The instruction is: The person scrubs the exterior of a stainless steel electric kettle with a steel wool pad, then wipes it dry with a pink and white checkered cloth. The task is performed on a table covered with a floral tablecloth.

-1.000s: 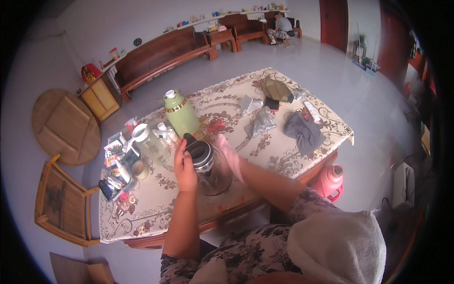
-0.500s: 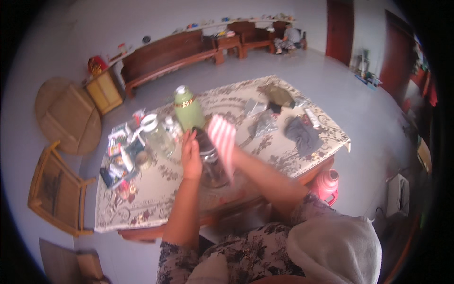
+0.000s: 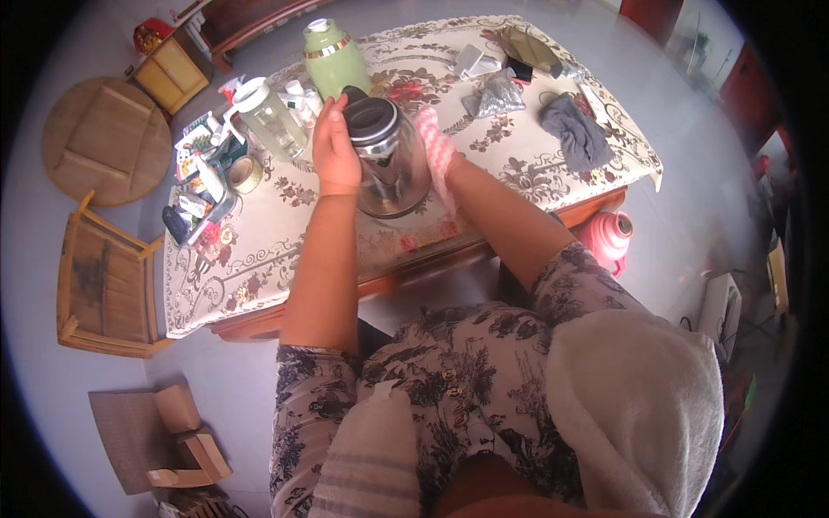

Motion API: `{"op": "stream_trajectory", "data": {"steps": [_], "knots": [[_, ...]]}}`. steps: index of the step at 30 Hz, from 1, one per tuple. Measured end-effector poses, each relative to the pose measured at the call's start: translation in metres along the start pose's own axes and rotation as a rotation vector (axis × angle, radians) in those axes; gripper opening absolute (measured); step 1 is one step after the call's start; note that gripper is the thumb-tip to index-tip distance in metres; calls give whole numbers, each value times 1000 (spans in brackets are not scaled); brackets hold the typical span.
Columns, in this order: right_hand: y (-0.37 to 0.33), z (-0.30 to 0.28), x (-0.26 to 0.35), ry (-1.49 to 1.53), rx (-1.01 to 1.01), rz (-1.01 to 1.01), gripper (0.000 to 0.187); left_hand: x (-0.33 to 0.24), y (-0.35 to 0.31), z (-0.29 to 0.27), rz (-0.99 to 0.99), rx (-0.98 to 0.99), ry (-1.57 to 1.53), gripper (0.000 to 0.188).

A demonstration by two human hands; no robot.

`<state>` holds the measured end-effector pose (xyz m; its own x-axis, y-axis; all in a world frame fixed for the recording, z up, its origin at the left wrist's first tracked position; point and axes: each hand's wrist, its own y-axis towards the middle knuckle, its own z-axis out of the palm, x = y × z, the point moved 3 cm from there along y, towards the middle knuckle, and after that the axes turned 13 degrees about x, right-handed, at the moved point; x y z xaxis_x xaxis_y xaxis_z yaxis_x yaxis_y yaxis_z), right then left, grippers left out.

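Note:
On the near side of the table stands a clear glass jug (image 3: 390, 177) with a black lid, roughly upright. My left hand (image 3: 337, 155) is against its left side by the lid, fingers pointing up and curved around it. A pink-and-white checked cloth (image 3: 434, 147) is in my right hand (image 3: 451, 170), pressed to the jug's right side; the cloth hides most of those fingers. Just behind the jug is a light green thermos flask (image 3: 335, 65) with a gold band. A clear pitcher with a white lid (image 3: 269, 121) stands to the left.
A patterned cloth covers the table (image 3: 285, 259). Small bottles, a tape roll (image 3: 245, 174) and boxes crowd its left end. At the right lie a dark grey cloth (image 3: 577, 134) and a plastic bag (image 3: 501, 93). A pink flask (image 3: 606, 237) stands beside the table, a wooden chair (image 3: 105, 281) at left.
The view has tipped down, so the table sits higher in the picture. The pink cloth has gone from standing up beside the lid to lying lower along the jug's right side.

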<state>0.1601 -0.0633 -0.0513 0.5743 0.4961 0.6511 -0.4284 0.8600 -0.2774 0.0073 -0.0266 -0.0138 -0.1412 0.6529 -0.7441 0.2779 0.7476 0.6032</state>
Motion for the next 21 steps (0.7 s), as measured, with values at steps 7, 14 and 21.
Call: {"op": "stream_trajectory", "data": {"steps": [7,14,21], "knots": [[-14,-18,-37,-852,-777,-387,31,3,-1,1,-128,53,-219,52],[10,-39,-64,-1997,-1204,-471,18,7,-2,-4,-148,75,-290,44],[-17,-28,-47,-1179,-894,-274,67,10,1,10,-103,91,-268,43]]}}
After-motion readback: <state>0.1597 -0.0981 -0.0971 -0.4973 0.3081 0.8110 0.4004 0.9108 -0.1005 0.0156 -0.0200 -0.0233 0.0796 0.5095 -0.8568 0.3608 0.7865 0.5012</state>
